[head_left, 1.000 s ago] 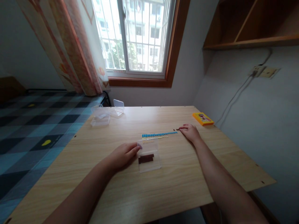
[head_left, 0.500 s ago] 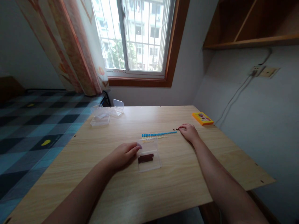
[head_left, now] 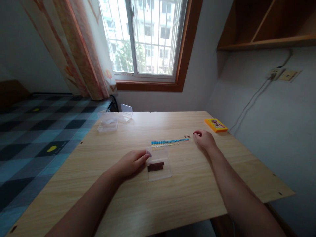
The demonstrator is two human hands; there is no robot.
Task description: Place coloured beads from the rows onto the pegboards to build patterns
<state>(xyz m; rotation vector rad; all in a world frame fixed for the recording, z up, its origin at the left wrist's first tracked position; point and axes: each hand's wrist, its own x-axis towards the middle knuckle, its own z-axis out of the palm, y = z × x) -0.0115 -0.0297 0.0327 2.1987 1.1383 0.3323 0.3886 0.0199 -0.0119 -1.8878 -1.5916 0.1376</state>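
My left hand (head_left: pixel 134 161) pinches the left side of a clear plastic box (head_left: pixel 168 172) with its lid raised. Inside lie dark brown-red strips (head_left: pixel 156 167). Beyond the box runs a row of small blue pieces (head_left: pixel 170 142), with small pale yellow pieces (head_left: pixel 173 144) in front, partly seen through the lid. A few tiny dark red pieces (head_left: pixel 188 136) lie past the row's right end. To the right of these, my right hand (head_left: pixel 204 139) is closed, thumb and finger pinched, a dark speck like one such piece at the tips.
More clear plastic boxes (head_left: pixel 108 126) stand at the table's far left. A yellow-orange flat box (head_left: pixel 216 125) with a printed picture lies at the far right edge. The wooden table (head_left: pixel 187 194) borders a checked bed (head_left: pixel 61 131) on the left.
My right hand has moved a little right, away from the tiny dark red pieces, which now lie uncovered. My left hand stays on the clear box. The whole view has shifted slightly.
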